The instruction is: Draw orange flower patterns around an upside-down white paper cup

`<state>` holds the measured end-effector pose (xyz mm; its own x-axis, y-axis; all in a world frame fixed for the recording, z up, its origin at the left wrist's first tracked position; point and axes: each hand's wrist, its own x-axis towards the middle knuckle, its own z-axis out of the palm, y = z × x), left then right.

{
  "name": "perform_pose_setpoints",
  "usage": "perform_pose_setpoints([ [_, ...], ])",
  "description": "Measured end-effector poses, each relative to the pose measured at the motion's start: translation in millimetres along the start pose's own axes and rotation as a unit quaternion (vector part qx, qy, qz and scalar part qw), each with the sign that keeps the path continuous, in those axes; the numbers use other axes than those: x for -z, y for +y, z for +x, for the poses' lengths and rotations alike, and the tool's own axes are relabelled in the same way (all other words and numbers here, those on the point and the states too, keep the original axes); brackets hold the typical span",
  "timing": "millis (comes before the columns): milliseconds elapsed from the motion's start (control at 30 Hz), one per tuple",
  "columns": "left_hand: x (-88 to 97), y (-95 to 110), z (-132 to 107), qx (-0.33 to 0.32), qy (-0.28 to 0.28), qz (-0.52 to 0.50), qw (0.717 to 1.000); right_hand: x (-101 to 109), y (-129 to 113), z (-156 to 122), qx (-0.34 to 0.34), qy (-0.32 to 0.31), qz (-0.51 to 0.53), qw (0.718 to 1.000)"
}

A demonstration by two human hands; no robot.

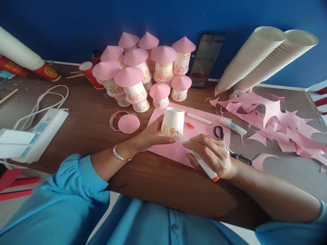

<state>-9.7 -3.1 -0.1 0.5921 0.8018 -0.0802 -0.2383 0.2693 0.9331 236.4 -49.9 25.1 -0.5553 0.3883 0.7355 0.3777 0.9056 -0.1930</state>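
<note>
My left hand (152, 134) grips a white paper cup (173, 119) that stands rim-down, its lower band drawn with red and orange flowers. In my right hand (211, 153) is a marker pen (201, 163) with an orange end, its tip touching the cup near the lower right edge. Under both lies a pink paper sheet (176, 154). On that sheet rest an orange marker cap (189, 125) and a second white marker (199, 118). Black-handled scissors (222, 134) lie just beyond my right hand, partly hidden by it.
Several decorated cups with pink cone roofs (129, 76) stand at the back. A phone (208, 61) leans on the wall beside tall cup stacks (251, 56). Pink paper scraps (270, 115) and a glue tube (233, 126) lie right; a pink disc (129, 123) and power strip (44, 132) left.
</note>
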Motion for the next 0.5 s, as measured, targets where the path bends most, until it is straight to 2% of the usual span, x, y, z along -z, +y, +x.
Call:
perform_pose_setpoints([
  [300, 1.4, -1.0, 0.0, -0.002, 0.005, 0.004, 1.000, 0.3, -1.7, -2.3, 0.010, 0.016, 0.009, 1.000],
  [500, 2.4, 1.3, 0.0, 0.003, -0.018, -0.006, 1.000, -1.3, 5.3, -9.7, -0.001, 0.029, -0.047, 0.998],
])
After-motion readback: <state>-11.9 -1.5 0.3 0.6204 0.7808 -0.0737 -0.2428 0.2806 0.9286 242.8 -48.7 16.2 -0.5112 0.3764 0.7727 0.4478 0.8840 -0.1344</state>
